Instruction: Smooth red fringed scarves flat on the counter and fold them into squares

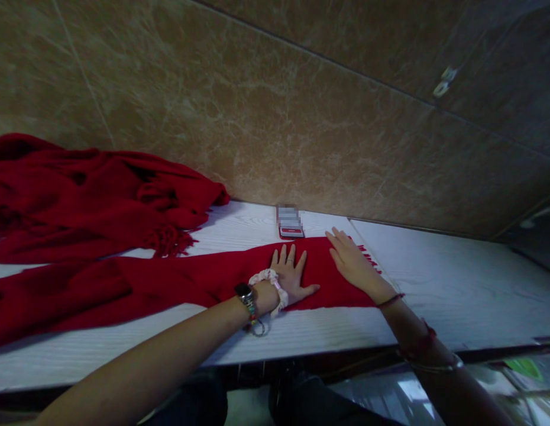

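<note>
Scarf (190, 275) on table (456, 284); phone (291, 223) behind scarf, cloth heap (93, 195) left of phone

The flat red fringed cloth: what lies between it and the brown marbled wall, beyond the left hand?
A dark-edged rectangular phone on the white tabletop, in the head view.

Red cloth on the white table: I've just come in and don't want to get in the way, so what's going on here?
A person has both bare hands on the red cloth, which lies lengthwise along the white table. The left hand rests palm down, fingers spread; the right hand lies near the fringed end. Behind the cloth, a phone lies near the wall, and a rumpled red heap of fabric sits to the left.
</note>
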The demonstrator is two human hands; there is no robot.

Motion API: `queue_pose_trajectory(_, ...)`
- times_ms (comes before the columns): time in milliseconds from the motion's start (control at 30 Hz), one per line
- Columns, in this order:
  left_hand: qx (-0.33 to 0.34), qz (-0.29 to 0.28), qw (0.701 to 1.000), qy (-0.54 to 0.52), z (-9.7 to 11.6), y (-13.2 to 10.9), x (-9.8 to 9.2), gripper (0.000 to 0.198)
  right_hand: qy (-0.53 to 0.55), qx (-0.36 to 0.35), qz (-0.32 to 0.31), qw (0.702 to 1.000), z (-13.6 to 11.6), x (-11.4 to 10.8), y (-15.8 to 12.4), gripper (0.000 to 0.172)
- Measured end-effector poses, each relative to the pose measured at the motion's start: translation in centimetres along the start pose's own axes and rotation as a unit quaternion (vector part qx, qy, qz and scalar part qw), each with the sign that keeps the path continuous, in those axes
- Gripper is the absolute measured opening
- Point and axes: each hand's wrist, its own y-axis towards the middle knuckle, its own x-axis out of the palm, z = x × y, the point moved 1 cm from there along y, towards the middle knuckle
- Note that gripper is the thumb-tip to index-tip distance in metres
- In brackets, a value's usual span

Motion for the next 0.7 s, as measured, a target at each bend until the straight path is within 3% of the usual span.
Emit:
queue_pose_trajectory(100,0.003,-0.022,1.0,0.0,-0.4,-0.1,-0.5,0.084,0.026,0.007,-0.066,0.997,-2.1,1.1,-0.3,0.046)
queue_pose_trajectory(233,0.036,-0.036,0.998,0.029,-1.8,-0.4,-1.7,0.075,-0.002,0.033,-0.085,0.996,-1.7,1.8,-1.2,0.046)
queue_pose_trajectory(433,0.08,-0.075,0.99,0.087,-4.6,-2.3,-4.7,0.067,-0.015,0.044,-0.078,0.996,3.7,1.2,-2.7,0.047)
queue_pose_trajectory(600,0.111,-0.117,0.982,0.103,-8.3,-5.2,-5.3,0.067,-0.01,0.053,-0.087,0.995,8.9,1.1,-3.8,0.047)
queue_pose_trajectory(700,0.13,-0.088,0.98,0.12,-10.6,-5.9,-6.2,0.058,-0.011,0.038,-0.09,0.995,10.3,1.2,-3.9,0.047)
